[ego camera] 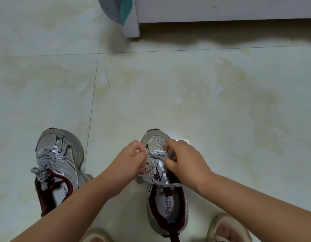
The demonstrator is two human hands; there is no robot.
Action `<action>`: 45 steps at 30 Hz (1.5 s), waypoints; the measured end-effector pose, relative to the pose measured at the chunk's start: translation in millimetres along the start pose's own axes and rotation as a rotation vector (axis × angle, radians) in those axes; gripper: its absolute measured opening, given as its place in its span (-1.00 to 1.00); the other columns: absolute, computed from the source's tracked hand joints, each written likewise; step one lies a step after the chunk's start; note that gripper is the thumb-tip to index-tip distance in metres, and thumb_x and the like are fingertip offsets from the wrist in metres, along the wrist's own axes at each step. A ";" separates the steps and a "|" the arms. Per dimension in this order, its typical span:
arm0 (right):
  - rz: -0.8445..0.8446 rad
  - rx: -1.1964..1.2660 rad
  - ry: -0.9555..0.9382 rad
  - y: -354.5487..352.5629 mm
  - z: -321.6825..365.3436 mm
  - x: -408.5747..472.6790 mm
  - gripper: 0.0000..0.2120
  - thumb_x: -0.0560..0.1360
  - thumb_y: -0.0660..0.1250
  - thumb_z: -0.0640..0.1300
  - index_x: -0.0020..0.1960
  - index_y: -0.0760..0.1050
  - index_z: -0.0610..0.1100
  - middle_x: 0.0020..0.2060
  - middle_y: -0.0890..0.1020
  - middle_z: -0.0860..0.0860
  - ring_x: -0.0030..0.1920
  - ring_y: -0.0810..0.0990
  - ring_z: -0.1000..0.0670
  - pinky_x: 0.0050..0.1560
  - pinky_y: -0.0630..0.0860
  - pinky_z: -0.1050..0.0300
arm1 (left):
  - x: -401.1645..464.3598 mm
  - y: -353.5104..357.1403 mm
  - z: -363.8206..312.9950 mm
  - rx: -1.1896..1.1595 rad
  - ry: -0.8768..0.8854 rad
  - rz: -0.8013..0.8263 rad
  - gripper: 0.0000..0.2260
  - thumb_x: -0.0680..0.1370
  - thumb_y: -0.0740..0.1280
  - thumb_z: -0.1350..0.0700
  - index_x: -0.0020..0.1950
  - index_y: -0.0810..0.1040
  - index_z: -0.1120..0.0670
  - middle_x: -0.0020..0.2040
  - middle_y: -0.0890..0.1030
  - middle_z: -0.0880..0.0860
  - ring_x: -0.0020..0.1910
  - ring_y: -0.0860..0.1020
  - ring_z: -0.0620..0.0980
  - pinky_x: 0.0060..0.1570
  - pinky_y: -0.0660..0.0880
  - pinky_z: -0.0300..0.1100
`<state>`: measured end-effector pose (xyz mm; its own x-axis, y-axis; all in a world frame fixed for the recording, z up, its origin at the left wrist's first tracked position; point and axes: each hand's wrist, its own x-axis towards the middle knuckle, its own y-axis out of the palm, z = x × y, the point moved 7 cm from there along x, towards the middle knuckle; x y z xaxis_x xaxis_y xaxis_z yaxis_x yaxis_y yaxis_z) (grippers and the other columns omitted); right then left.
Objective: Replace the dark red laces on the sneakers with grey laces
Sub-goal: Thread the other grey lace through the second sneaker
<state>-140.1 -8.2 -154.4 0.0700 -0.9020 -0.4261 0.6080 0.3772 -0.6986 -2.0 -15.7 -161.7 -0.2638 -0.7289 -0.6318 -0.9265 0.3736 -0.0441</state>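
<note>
Both hands are threading the grey lace (pixel 155 155) through the lowest eyelets of the right-hand sneaker (pixel 166 186), near its toe. The left hand (pixel 132 158) has its fingers curled in tight and pinches the lace at the left eyelet row; the right hand (pixel 181 159) is likewise curled, its fingertips pinching the lace at the right row. Between the two pinches one crossing of lace lies over the tongue. Below the grip, toward the heel, loose lengths trail across the shoe's open mouth, and the eyelets there look unlaced, so this shoe seems to be at an early stage.

Next move, as I judge it: pull both ends even, then cross them and feed each tip up through the next pair of eyelets, keeping the flat lace untwisted.

Well to the left of the grip stands the other sneaker (pixel 57 169), already laced in grey and tied. A dark red strip (pixel 174 237) hangs at the heel beneath the hands; whether it is an old lace I cannot tell. Slippered feet (pixel 227 229) sit nearer the body. Nothing obstructs the hands
</note>
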 end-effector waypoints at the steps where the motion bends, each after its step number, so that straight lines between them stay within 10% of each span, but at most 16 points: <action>1: 0.002 -0.021 -0.016 0.9 1.6 1.0 -0.81 0.51 0.23 -0.10 0.12 0.41 -0.02 -0.10 0.40 0.05 -0.13 0.40 -0.01 -0.18 0.26 0.17 | 0.1 -0.8 -2.4 0.002 0.002 -0.002 -0.81 0.56 0.06 0.37 -0.19 0.29 0.13 -0.57 0.26 -0.10 -0.59 0.19 -0.16 -0.48 0.27 -0.29; 7: -0.065 -0.064 -0.061 -3.0 11.3 0.0 -0.81 0.48 0.17 -0.25 0.06 0.37 -0.06 -0.07 0.42 0.03 -0.13 0.39 -0.03 -0.20 0.29 0.13 | -7.9 -6.9 -16.5 -0.019 0.041 0.032 -0.81 0.58 0.08 0.36 -0.17 0.32 0.14 -0.58 0.24 -0.10 -0.58 0.18 -0.15 -0.48 0.27 -0.28; 11: -0.007 -0.200 -0.434 3.1 37.3 -10.3 -0.76 0.29 0.33 -0.33 -0.09 0.49 -0.08 -0.17 0.38 0.01 -0.17 0.35 -0.03 -0.28 0.31 0.14 | -18.0 -15.4 -52.9 0.048 0.149 0.001 -0.85 0.57 0.15 0.33 -0.15 0.40 0.14 -0.57 0.29 -0.08 -0.56 0.27 -0.13 -0.28 0.43 -0.16; 18: 0.070 -0.328 -0.593 19.1 43.6 -27.0 -0.86 0.20 0.38 -0.16 -0.24 0.55 -0.08 -0.27 0.51 0.00 -0.25 0.50 -0.07 -0.34 0.43 0.20 | -43.7 -44.1 -95.8 -0.190 0.244 -0.126 -0.83 0.58 0.15 0.29 -0.18 0.40 0.11 -0.55 0.29 -0.07 -0.61 0.19 -0.13 -0.57 0.36 -0.28; 28: 0.109 0.812 0.013 -76.2 40.7 -32.6 -0.80 0.46 0.32 -0.26 -0.33 0.44 -0.17 -0.54 0.47 -0.02 -0.44 0.47 0.02 0.03 0.51 0.03 | -58.2 -92.8 -63.9 0.572 0.140 -0.513 -0.85 0.54 0.22 0.20 -0.19 0.51 0.03 -0.34 0.51 0.01 -0.44 0.40 -0.07 -0.42 0.28 -0.22; 33: -0.017 0.851 0.072 -120.4 47.9 -40.8 -0.78 0.51 0.21 -0.10 -0.23 0.44 -0.21 -0.58 0.24 0.01 -0.54 0.22 0.02 -0.26 0.60 0.08 | -49.6 -67.4 -51.0 1.002 0.141 -0.355 -0.81 0.55 0.22 0.13 0.08 0.57 -0.06 0.13 0.51 0.02 0.15 0.45 0.03 0.14 0.39 -0.09; 39: 0.071 0.612 -0.023 -125.0 65.9 -40.6 -0.74 0.57 0.15 -0.17 -0.25 0.47 -0.19 -0.58 0.29 -0.01 -0.58 0.21 0.06 -0.44 0.49 0.22 | -46.3 11.4 -100.4 0.225 0.391 0.065 -0.56 0.57 0.23 0.05 0.41 0.22 -0.19 0.26 0.47 -0.06 0.23 0.44 -0.20 0.25 0.35 -0.26; 45: 0.075 0.306 0.055 -122.6 39.1 -25.6 -0.71 0.56 0.19 -0.19 -0.32 0.48 -0.13 -0.54 0.33 0.06 -0.51 0.25 0.08 -0.41 0.29 0.17 | -21.8 23.5 -136.5 0.712 0.516 -0.061 -0.86 0.54 0.27 0.03 -0.17 0.53 0.03 -0.20 0.58 0.00 -0.22 0.49 -0.10 -0.18 0.36 -0.20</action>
<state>-185.5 -39.6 -35.4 0.0858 -0.8583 -0.5059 0.8128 0.3540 -0.4626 -54.6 -69.3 -43.4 -0.4671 -0.8630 -0.1923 -0.6009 0.4694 -0.6469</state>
